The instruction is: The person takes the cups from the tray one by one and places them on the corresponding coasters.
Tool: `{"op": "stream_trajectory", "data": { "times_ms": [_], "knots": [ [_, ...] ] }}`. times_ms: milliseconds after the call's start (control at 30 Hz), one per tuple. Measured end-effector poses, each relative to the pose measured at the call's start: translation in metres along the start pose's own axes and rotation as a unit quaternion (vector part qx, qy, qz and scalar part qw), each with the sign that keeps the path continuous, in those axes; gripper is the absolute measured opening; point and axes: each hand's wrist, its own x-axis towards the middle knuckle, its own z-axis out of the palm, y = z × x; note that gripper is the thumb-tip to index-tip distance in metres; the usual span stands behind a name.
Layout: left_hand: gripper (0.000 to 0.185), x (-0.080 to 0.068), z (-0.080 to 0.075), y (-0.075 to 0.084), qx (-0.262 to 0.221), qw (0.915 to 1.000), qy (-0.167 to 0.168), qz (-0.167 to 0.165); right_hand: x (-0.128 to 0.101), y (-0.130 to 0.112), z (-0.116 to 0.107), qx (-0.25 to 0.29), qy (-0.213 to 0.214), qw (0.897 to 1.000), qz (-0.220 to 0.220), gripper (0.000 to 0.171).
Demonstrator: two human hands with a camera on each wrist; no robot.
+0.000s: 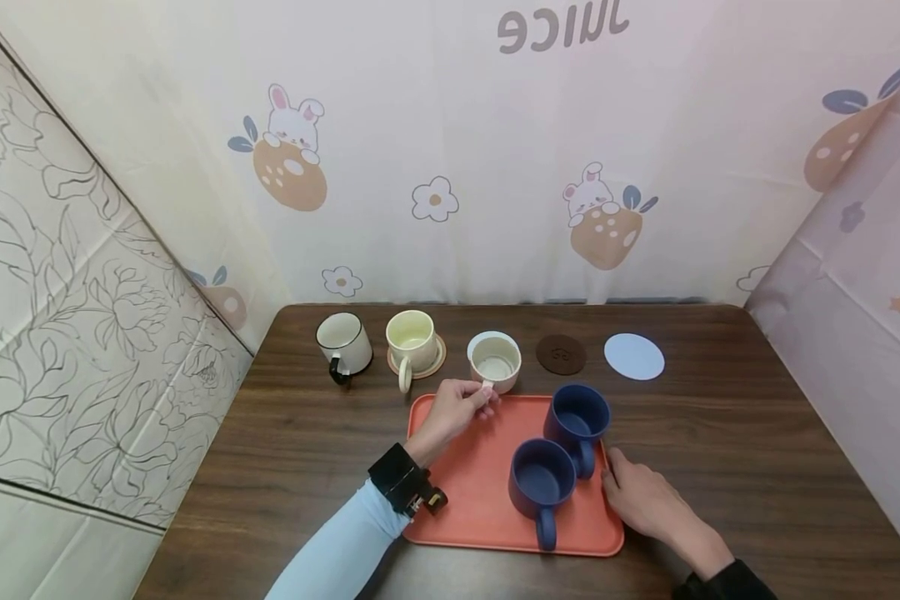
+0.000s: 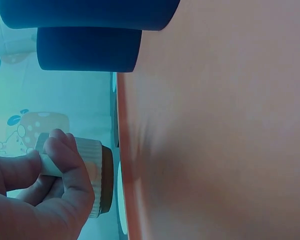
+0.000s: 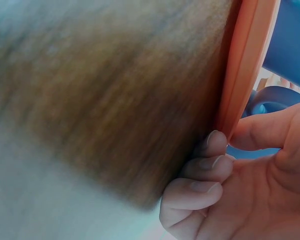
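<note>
My left hand (image 1: 452, 410) pinches the handle of a pale ribbed mug (image 1: 496, 367) between thumb and fingers. In the left wrist view the mug (image 2: 91, 155) has a brown base, which sits right by a white round coaster (image 2: 122, 202) beyond the tray's far rim. My right hand (image 1: 648, 498) grips the right edge of an orange-red tray (image 1: 476, 492). In the right wrist view its thumb lies over the rim, with the other fingers curled at the outer side. Two navy mugs, one farther back (image 1: 579, 412) and one nearer (image 1: 542, 483), stand close together on the tray.
Along the table's back stand a white mug (image 1: 344, 343) with black rim and handle, and a yellow mug (image 1: 412, 340) on a wooden coaster (image 1: 438, 357). A dark brown coaster (image 1: 561, 355) and a white coaster (image 1: 634, 357) lie farther right. Printed curtains (image 1: 435, 125) enclose the table.
</note>
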Motion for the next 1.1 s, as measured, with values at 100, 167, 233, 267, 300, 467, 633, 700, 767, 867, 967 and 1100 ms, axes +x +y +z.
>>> {"op": "stream_trajectory", "data": {
  "times_ms": [100, 167, 233, 267, 300, 467, 633, 700, 767, 867, 967, 1100],
  "knots": [
    [0.02, 0.005, 0.004, 0.001, -0.013, 0.9999, 0.005, 0.003, 0.0, 0.0, -0.001, -0.001, 0.001, 1.0, -0.001, 0.028],
    [0.02, 0.009, 0.007, 0.0, -0.02, 0.9997, 0.01, 0.004, 0.0, 0.0, -0.001, -0.002, 0.002, 1.0, -0.003, 0.027],
    [0.02, 0.012, 0.009, 0.001, -0.022, 0.9996, 0.017, 0.005, 0.0, 0.0, -0.001, -0.003, 0.003, 1.0, -0.004, 0.026],
    [0.021, 0.013, 0.011, 0.001, -0.021, 0.9995, 0.021, 0.005, 0.0, 0.0, -0.001, -0.004, 0.003, 1.0, -0.004, 0.026],
    [0.021, 0.015, 0.012, 0.002, -0.021, 0.9994, 0.026, 0.006, 0.001, 0.0, -0.001, -0.004, 0.003, 1.0, -0.004, 0.026],
    [0.021, 0.022, 0.016, 0.004, -0.025, 0.9983, 0.052, 0.007, 0.002, 0.0, -0.001, -0.007, 0.002, 1.0, -0.003, 0.027],
    [0.02, 0.031, 0.02, 0.004, -0.02, 0.9971, 0.073, 0.0, 0.002, 0.0, 0.0, -0.009, 0.003, 1.0, -0.004, 0.027],
    [0.02, 0.034, 0.021, 0.003, -0.018, 0.9966, 0.08, -0.004, 0.001, 0.0, 0.0, -0.008, 0.003, 1.0, -0.005, 0.026],
    [0.02, 0.037, 0.021, 0.002, -0.02, 0.9961, 0.086, -0.006, 0.001, 0.0, 0.0, -0.008, 0.004, 1.0, -0.006, 0.026],
    [0.02, 0.041, 0.021, 0.0, -0.02, 0.9954, 0.093, -0.011, 0.001, 0.0, 0.0, -0.007, 0.005, 1.0, -0.007, 0.026],
    [0.021, 0.044, 0.021, -0.002, -0.018, 0.995, 0.098, -0.014, 0.001, 0.001, 0.0, -0.006, 0.002, 1.0, -0.005, 0.028],
    [0.021, 0.047, 0.022, -0.004, -0.021, 0.995, 0.097, -0.013, 0.001, 0.001, -0.001, -0.006, -0.002, 1.0, 0.0, 0.033]
  ]
}}
